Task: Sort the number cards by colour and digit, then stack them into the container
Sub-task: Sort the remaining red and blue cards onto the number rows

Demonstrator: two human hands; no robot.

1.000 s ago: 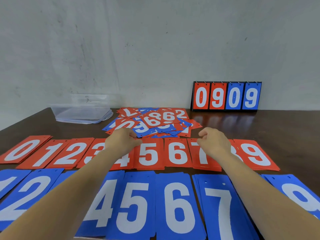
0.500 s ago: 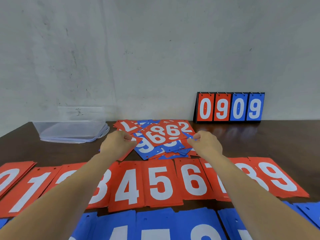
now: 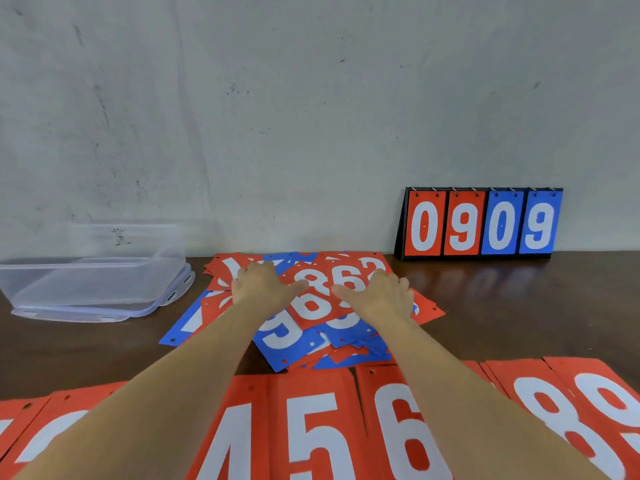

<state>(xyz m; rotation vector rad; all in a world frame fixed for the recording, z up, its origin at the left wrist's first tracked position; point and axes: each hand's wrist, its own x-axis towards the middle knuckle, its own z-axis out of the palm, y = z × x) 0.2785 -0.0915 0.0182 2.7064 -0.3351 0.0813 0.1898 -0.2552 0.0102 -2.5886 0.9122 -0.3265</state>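
Fingers lie flat on cards reading 8, 6, 2.

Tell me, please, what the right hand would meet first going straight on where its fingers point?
Probably the red 2 card lying just ahead of the right hand; past it only the wall, though depth is unclear.

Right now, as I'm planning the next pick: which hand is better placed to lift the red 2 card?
Probably the right hand: it lies flat on the right of the mixed pile, fingertips at the red 2 card; the left hand rests on the pile's left.
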